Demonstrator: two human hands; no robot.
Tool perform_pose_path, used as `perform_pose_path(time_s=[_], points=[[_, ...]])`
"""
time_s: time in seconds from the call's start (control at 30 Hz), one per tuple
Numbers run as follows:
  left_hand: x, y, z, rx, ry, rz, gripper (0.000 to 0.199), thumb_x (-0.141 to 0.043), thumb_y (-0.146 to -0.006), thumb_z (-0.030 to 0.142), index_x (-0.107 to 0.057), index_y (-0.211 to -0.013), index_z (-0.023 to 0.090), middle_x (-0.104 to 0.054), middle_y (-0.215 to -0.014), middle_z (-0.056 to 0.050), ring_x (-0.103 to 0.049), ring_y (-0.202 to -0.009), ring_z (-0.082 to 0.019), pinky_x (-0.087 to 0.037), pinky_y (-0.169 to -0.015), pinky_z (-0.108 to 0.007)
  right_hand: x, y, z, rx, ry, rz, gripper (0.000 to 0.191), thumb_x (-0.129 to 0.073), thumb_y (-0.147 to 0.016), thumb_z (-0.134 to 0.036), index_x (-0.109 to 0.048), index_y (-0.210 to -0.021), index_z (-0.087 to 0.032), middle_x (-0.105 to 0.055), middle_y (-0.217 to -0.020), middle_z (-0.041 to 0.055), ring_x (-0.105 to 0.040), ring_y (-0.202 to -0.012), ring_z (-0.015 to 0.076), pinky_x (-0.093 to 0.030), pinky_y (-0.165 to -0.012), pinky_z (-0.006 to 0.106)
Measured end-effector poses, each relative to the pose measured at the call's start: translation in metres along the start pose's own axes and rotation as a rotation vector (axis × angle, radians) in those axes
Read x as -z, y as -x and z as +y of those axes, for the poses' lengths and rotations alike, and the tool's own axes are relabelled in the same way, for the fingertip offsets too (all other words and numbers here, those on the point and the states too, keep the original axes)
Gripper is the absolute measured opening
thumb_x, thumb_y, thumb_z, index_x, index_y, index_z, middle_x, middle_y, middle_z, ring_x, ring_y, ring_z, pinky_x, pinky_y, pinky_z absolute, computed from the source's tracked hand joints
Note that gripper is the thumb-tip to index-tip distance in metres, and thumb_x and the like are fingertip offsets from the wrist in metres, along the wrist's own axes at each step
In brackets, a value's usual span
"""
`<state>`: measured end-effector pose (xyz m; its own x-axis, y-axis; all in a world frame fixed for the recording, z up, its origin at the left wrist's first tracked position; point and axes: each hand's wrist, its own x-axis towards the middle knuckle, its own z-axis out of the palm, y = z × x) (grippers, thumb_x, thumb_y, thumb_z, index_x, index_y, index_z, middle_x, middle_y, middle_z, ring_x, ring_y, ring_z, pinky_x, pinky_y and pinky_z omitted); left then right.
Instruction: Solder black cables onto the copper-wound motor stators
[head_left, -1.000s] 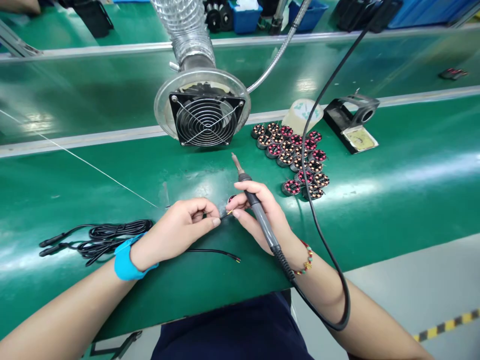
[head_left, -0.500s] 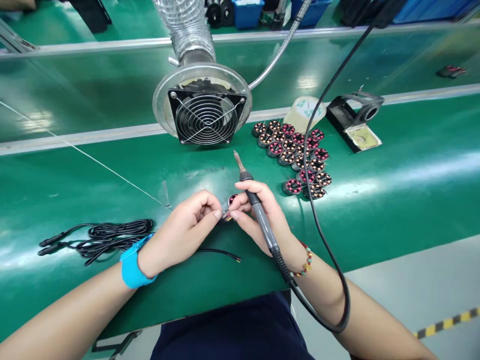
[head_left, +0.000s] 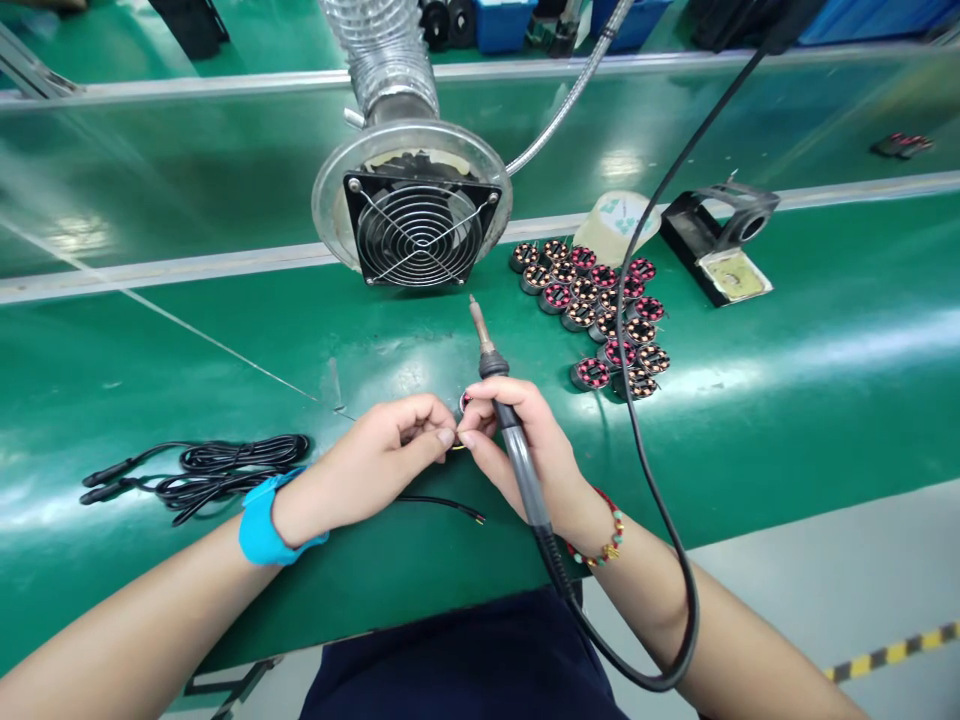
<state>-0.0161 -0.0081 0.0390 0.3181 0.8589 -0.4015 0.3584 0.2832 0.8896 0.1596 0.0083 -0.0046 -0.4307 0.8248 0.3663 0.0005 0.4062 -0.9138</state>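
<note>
My right hand (head_left: 536, 445) is closed around a soldering iron (head_left: 519, 455), its tip pointing away from me towards the fan. The thumb and forefinger of my left hand (head_left: 394, 440) are pinched on a thin wire, mostly covered by the fingers. Both sets of fingertips meet, and a bit of yellow wire (head_left: 457, 447) shows just under them. Behind the right fingers a small round wound motor part (head_left: 464, 401) with pink coils is partly hidden. A black cable end (head_left: 442, 502) with bared coloured wires lies on the bench below my hands.
A fume extractor fan (head_left: 421, 235) hangs over the bench ahead. Several round coil parts (head_left: 577, 315) stand grouped to the right, with a tape roll (head_left: 616, 228) and an iron stand (head_left: 716, 240) behind. Coiled black cables (head_left: 240, 455) lie left. The iron's cord (head_left: 626, 350) loops across the right side.
The fingertips of both hands have drawn together and shifted slightly nearer to me, hiding more of the wire and the coil part. The soldering iron is still in my right hand.
</note>
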Motion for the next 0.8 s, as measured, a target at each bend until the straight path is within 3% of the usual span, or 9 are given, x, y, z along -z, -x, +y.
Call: perform_pose_path(time_s=[0.23,0.43,0.57,0.8], points=[[0.006,-0.024,-0.015,-0.009,-0.16,0.192,0.02,-0.05,-0.084,0.032,-0.055,-0.072,0.016,-0.051,-0.065,0.003,-0.044,-0.062,-0.01,-0.035,-0.058,-0.023,0.011,-0.004,-0.003,-0.135,0.239,0.043,0.032,-0.048,-0.095,-0.017,-0.05,-0.126,-0.025,-0.069,-0.092,0.0001,-0.068,-0.08,0.0128,-0.056,-0.078,0.028],[0.005,-0.028,-0.021,0.004,-0.165,0.229,0.017,-0.052,-0.082,0.029,-0.057,-0.073,0.016,-0.054,-0.063,0.004,-0.045,-0.058,-0.009,-0.034,-0.055,-0.022,0.025,-0.006,-0.011,0.077,0.392,0.195,0.015,-0.059,-0.09,-0.021,-0.063,-0.104,-0.023,-0.07,-0.094,0.0016,-0.067,-0.081,0.0152,-0.056,-0.072,0.028],[0.005,-0.027,-0.02,0.023,-0.159,0.232,0.017,-0.053,-0.082,0.029,-0.059,-0.073,0.016,-0.052,-0.06,0.005,-0.042,-0.054,-0.008,-0.03,-0.051,-0.021,0.027,-0.001,-0.012,0.112,0.366,0.281,0.005,-0.06,-0.088,-0.021,-0.064,-0.092,-0.022,-0.067,-0.076,-0.0031,-0.058,-0.054,0.0089,-0.05,-0.052,0.022],[0.005,-0.027,-0.019,0.016,-0.158,0.237,0.018,-0.053,-0.083,0.028,-0.059,-0.071,0.015,-0.052,-0.059,0.006,-0.041,-0.053,-0.007,-0.03,-0.049,-0.02,0.026,-0.001,-0.011,0.11,0.375,0.284,0.007,-0.059,-0.088,-0.021,-0.064,-0.082,-0.022,-0.065,-0.069,-0.0038,-0.055,-0.052,0.0096,-0.049,-0.05,0.024]])
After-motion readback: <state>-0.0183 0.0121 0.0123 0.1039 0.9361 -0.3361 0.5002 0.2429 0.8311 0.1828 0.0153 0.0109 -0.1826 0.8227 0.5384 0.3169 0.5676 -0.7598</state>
